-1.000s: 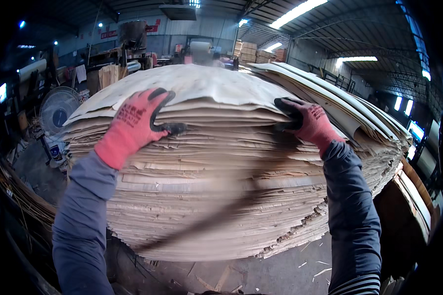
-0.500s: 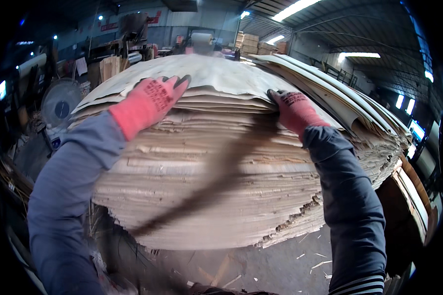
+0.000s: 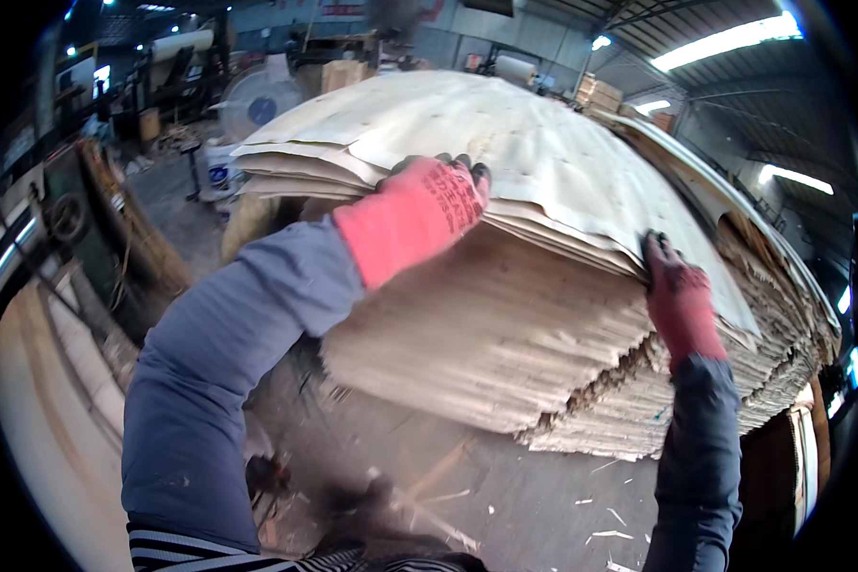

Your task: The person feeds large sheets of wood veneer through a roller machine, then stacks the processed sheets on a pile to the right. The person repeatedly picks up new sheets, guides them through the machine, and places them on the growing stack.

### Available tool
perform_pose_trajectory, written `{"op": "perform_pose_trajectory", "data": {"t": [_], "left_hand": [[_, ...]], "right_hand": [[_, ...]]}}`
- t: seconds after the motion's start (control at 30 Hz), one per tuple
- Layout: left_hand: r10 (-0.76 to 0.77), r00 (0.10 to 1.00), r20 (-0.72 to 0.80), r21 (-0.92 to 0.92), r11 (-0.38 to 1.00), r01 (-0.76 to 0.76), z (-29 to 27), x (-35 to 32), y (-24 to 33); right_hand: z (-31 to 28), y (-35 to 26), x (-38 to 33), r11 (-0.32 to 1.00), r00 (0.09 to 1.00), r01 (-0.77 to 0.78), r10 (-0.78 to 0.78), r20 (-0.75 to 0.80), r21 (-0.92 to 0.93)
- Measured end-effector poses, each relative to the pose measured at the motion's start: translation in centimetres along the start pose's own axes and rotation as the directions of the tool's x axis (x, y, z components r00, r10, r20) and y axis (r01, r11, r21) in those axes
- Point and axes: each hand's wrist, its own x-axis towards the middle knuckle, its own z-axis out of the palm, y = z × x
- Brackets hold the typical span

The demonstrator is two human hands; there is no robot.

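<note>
Several thin, pale wood veneer sheets [image 3: 543,157] lie on top of a tall veneer stack [image 3: 477,334]. Their wavy near edge juts out past the layers below, leaving a shadowed gap. My left hand [image 3: 415,214], in a red glove with dark fingertips, grips the middle of that edge, fingers over the upper face and thumb hidden. At the right part of the same edge, my right hand [image 3: 682,300], gloved alike, is closed on the sheets with its fingertips on top. How many sheets are in each grip is hidden.
More veneer [image 3: 782,257] is piled against the stack's right side. A round fan [image 3: 260,103] and a white bucket [image 3: 221,170] stand at the far left. Boards [image 3: 52,372] lean at the near left. Wood scraps [image 3: 610,534] litter the floor.
My view has swung left. The top sheets now stick out farther from the stack, toward the left and near side, with both hands still on their edge.
</note>
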Motion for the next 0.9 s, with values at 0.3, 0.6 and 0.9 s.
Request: {"op": "perform_pose_trajectory", "data": {"t": [0.3,0.6,0.9], "left_hand": [[0.112,0.993,0.031,-0.463,0.882,-0.085,-25.9,-17.8,11.6],[-0.701,0.237,0.673,-0.211,0.125,0.969,-8.0,-31.1,2.0],[-0.04,0.562,0.826,-0.119,-0.987,0.105,-1.4,-32.9,14.3]], "right_hand": [[-10.1,-0.2,-28.9,0.935,0.97,-0.08,0.153,-0.189,0.346],[-2.2,-0.6,-41.6,0.672,0.827,-0.232,0.517,-0.221,0.703],[2.8,-1.4,-40.2,-0.768,0.777,0.038,0.425,0.465,0.639]]}}
